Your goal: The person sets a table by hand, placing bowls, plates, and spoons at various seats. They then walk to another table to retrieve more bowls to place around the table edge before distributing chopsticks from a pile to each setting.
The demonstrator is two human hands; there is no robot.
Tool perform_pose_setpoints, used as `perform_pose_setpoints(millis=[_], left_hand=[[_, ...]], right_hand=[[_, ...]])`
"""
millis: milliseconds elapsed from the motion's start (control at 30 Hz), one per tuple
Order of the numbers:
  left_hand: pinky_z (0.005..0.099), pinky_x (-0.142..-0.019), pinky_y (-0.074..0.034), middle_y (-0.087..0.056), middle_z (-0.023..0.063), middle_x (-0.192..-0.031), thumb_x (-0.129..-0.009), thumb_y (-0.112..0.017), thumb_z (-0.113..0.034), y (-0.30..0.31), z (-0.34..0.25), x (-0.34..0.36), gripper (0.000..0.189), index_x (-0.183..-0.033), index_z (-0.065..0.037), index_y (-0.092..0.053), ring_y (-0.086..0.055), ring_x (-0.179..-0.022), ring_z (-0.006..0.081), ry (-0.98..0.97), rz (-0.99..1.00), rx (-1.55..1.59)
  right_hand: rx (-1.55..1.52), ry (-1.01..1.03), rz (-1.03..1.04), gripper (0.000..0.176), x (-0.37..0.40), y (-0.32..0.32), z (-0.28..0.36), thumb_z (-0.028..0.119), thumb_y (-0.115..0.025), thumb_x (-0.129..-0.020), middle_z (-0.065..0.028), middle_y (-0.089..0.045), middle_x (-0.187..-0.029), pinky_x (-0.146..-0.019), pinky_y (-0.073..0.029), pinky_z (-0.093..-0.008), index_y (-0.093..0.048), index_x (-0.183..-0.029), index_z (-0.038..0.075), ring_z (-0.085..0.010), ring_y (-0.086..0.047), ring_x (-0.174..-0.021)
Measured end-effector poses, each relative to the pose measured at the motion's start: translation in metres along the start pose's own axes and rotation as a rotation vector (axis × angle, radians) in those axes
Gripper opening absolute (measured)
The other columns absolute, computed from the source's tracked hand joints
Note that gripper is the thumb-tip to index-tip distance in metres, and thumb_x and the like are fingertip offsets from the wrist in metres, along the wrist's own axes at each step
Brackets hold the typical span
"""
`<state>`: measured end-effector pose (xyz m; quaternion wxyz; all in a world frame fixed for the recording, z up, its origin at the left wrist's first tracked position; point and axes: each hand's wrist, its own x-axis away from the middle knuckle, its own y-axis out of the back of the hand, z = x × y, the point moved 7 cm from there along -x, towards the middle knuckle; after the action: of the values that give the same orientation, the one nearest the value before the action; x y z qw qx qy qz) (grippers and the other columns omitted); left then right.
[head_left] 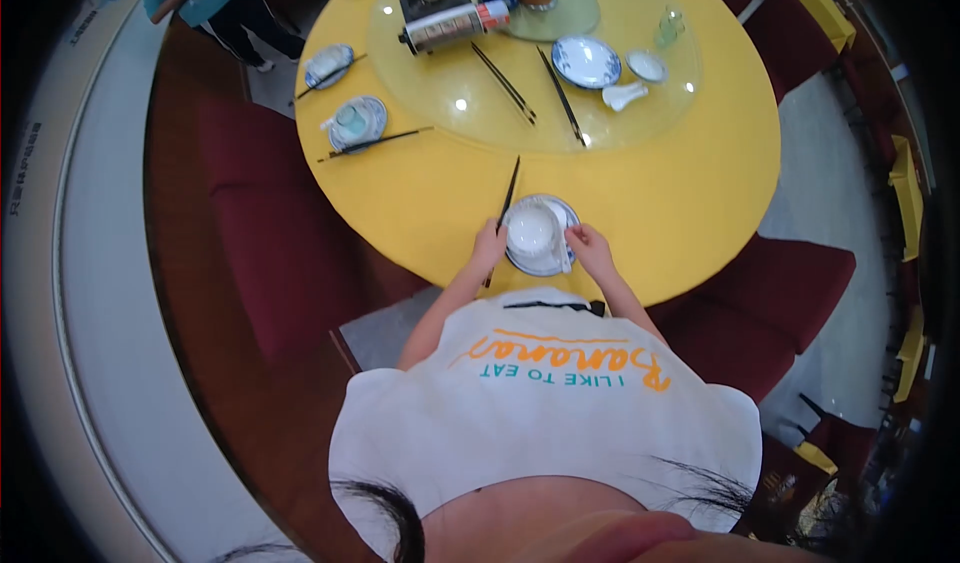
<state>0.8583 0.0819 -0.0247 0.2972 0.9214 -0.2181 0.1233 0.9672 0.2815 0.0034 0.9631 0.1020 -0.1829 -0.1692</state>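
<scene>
At the near edge of the yellow round table [680,193], a white bowl [531,229] sits on a blue-rimmed plate [543,266]. A white spoon [563,253] lies on the plate's right side. My left hand [488,246] is closed at the left rim of the plate, on dark chopsticks [511,187] that point away from me. On the other side, my right hand [590,247] has its fingers pressed together by the spoon and the plate's right rim; what they grip is too small to make out.
A glass turntable [430,103] carries a portable stove [440,18], two pairs of chopsticks, a patterned plate [586,61], a small dish [647,65] and a spoon [625,95]. Place settings line the left edge. Dark red chairs [770,293] surround the table. A person [225,8] stands at upper left.
</scene>
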Motion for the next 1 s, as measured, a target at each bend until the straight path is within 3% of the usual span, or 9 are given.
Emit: perform_pose_setpoints(millis=[33, 133, 233, 333, 433, 633, 733, 833, 1000], left_hand=[[0.0421, -0.073, -0.043, -0.057, 0.0245, -0.09, -0.082, -0.048, -0.016, -0.004, 0.004, -0.003, 0.025, -0.099, 0.002, -0.05, -0.054, -0.085, 0.0397, 0.016, 0.01, 0.023], [0.0347, -0.054, -0.045, -0.058, 0.0197, -0.072, -0.083, -0.049, -0.015, -0.001, -0.002, -0.002, 0.021, -0.094, 0.003, -0.05, -0.058, -0.057, 0.0246, -0.184, -0.046, -0.049], [0.0425, -0.071, -0.043, -0.057, 0.0243, -0.085, -0.079, -0.051, -0.011, 0.004, -0.011, 0.007, 0.02, -0.094, 0.003, -0.052, -0.055, -0.08, 0.0392, -0.064, -0.013, 0.014], [0.0372, -0.064, -0.045, -0.059, 0.0213, -0.077, -0.081, -0.05, -0.014, 0.01, -0.02, 0.01, 0.02, -0.091, 0.003, -0.053, -0.059, -0.069, 0.0297, -0.276, -0.155, -0.123], [0.0417, -0.069, -0.044, -0.057, 0.0232, -0.081, -0.079, -0.05, -0.012, 0.012, -0.012, 0.005, 0.017, -0.084, 0.004, -0.056, -0.054, -0.076, 0.0386, -0.186, -0.129, -0.15], [0.0382, -0.069, -0.045, -0.059, 0.023, -0.08, -0.077, -0.051, -0.014, 0.017, -0.007, 0.007, 0.022, -0.088, 0.002, -0.06, -0.057, -0.075, 0.0341, -0.18, -0.162, -0.019], [0.0289, -0.06, -0.051, -0.061, 0.0128, -0.08, -0.083, -0.049, -0.012, 0.001, 0.029, -0.013, 0.023, -0.1, 0.001, -0.058, -0.062, -0.07, 0.0203, -0.062, -0.02, 0.088], [0.0244, -0.054, -0.052, -0.061, 0.0098, -0.079, -0.083, -0.05, -0.009, 0.004, 0.021, -0.007, 0.021, -0.099, 0.001, -0.058, -0.061, -0.066, 0.0152, 0.039, 0.021, 0.142], [0.0243, -0.052, -0.051, -0.06, 0.0101, -0.078, -0.079, -0.056, -0.007, 0.009, 0.014, -0.007, 0.022, -0.098, 0.002, -0.057, -0.06, -0.061, 0.0154, -0.024, -0.006, 0.121]], right_hand=[[-0.009, -0.001, -0.014, 0.023, 0.004, 0.004, 0.006, 0.02, -0.057, -0.082, -0.0044, -0.059, -0.077, -0.064, -0.043, -0.023, -0.058, -0.092, 0.0, -0.0101, -0.054, -0.07], [0.032, 0.001, -0.067, 0.024, 0.013, 0.014, 0.007, 0.021, -0.057, -0.08, -0.0083, -0.061, -0.077, -0.064, -0.045, -0.026, -0.058, -0.09, 0.0, -0.0146, -0.056, -0.069], [0.083, -0.005, -0.091, 0.024, 0.018, 0.019, -0.001, 0.021, -0.057, -0.08, -0.0107, -0.061, -0.078, -0.065, -0.046, -0.0278, -0.058, -0.09, 0.0, -0.0174, -0.058, -0.07], [0.134, 0.005, -0.078, 0.024, 0.021, 0.018, -0.003, 0.021, -0.056, -0.08, -0.0114, -0.062, -0.08, -0.066, -0.046, -0.0284, -0.058, -0.09, 0.0, -0.0186, -0.059, -0.071], [0.142, -0.002, -0.039, 0.024, 0.023, 0.013, 0.002, 0.021, -0.056, -0.081, -0.0091, -0.061, -0.081, -0.066, -0.045, -0.0264, -0.058, -0.092, 0.0, -0.0156, -0.057, -0.072], [0.222, 0.014, 0.058, 0.023, 0.017, -0.003, 0.002, 0.02, -0.057, -0.08, -0.0088, -0.06, -0.082, -0.065, -0.045, -0.0266, -0.057, -0.093, 0.001, -0.0144, -0.056, -0.071], [0.28, 0.079, 0.066, 0.024, 0.015, -0.009, 0.015, 0.019, -0.057, -0.077, -0.0129, -0.06, -0.085, -0.067, -0.046, -0.0308, -0.057, -0.094, 0.001, -0.0204, -0.058, -0.072], [0.332, 0.117, 0.109, 0.026, 0.016, -0.016, 0.03, 0.019, -0.056, -0.077, -0.0147, -0.057, -0.087, -0.068, -0.046, -0.0341, -0.057, -0.098, 0.004, -0.0248, -0.058, -0.073], [0.545, 0.229, 0.17, 0.031, 0.022, -0.028, 0.044, 0.02, -0.055, -0.078, -0.0138, -0.054, -0.084, -0.066, -0.046, -0.0367, -0.052, -0.108, 0.011, -0.0278, -0.056, -0.075]])
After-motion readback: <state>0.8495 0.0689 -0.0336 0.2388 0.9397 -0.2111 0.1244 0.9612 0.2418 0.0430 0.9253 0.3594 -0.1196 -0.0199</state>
